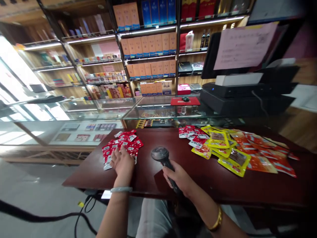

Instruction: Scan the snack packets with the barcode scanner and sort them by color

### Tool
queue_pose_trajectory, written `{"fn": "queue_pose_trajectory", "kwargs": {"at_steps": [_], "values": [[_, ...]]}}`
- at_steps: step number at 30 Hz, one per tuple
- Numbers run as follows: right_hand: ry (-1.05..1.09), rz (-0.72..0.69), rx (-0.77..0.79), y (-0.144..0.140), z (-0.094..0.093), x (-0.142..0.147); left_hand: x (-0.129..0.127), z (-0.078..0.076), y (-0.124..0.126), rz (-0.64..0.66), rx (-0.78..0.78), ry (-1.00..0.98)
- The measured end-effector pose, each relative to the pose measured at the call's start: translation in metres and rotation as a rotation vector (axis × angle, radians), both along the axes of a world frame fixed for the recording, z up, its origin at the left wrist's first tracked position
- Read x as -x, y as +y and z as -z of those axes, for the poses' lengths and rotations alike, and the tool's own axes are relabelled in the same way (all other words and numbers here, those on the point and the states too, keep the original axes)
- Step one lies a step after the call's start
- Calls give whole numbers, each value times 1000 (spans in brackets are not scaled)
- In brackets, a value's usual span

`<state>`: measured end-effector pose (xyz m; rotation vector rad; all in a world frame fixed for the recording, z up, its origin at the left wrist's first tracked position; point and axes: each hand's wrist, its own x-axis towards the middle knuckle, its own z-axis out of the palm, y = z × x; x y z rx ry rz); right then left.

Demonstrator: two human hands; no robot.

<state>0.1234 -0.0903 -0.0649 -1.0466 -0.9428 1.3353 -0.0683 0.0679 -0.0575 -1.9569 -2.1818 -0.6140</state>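
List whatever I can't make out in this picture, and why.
All in the head view:
Red packets at left: partly covered by the left grip.
Scanner: part of its handle is behind the right grip.
Pink sheet: writing too small and blurred.
Thick black cable: cut off by the left edge.

Scanner (160, 154): clock centre, over table (146, 178), in right hand (180, 177)
Left packets (131, 142): 10 o'clock, under left hand (123, 162)
Inner right packets (198, 132): 2 o'clock
Middle pouches (219, 140): 3 o'clock, touching inner right packets
Outer pouches (262, 162): 3 o'clock, past middle pouches
Counter (151, 112): 12 o'clock, behind table
Mouse (185, 99): 1 o'clock, on counter mat (194, 102)
Shelves (151, 57): 12 o'clock, behind counter
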Motion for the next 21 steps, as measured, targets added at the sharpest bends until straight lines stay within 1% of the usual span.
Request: {"fn": "queue_pose_trajectory", "kwargs": {"at_steps": [3, 5, 9, 11, 12, 14, 17, 19, 21], "values": [[11, 67, -5, -8, -4, -14, -26, -2, -8, 89, -34, 8], [14, 137, -10, -16, -6, -27, -55, -7, -17, 219, 4, 14], [32, 265, -5, -35, -8, -60, -131, -18, -40, 585, 84, 23], [59, 328, 20, -45, -8, -78, -171, -21, -50, 725, 125, 30], [71, 361, 36, -50, -7, -87, -190, -22, -54, 771, 146, 39], [86, 423, 63, -59, -4, -103, -225, -23, -59, 820, 180, 63], [89, 476, 72, -71, 1, -122, -264, -22, -60, 801, 218, 91], [88, 489, 60, -77, 6, -130, -282, -19, -57, 788, 254, 100], [90, 496, 50, -80, 9, -135, -292, -15, -52, 775, 310, 92]]}}
